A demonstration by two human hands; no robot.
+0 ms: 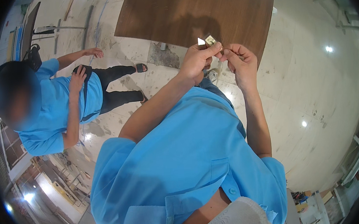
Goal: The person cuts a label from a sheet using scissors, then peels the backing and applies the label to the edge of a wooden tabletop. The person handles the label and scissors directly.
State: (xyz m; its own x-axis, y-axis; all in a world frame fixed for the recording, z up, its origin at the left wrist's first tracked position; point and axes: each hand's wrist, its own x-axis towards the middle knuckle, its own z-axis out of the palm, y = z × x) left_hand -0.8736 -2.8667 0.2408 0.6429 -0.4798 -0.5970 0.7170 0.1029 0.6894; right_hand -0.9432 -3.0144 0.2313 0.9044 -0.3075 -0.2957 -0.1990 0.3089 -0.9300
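Observation:
My left hand (199, 62) is closed on a small box-like piece (210, 41) with a pale yellow face and dark marks. A bright white patch shows beside it, above my fingers; its exact kind is hard to make out. Close by, my right hand (241, 60) has thumb and forefinger pinched together, almost touching the left fingertips. Whatever lies in that pinch is too small or hidden to name. Both hands are in front of the near edge of a brown wooden board (188, 10).
On the left stands a co-worker in a blue shirt (60, 96), one hand at the waist and the other stretched toward the board. Metal bars (87, 26) and a thin blue cable (101, 17) lie on the stained tiled floor (303, 81). Frames and clutter line the right side.

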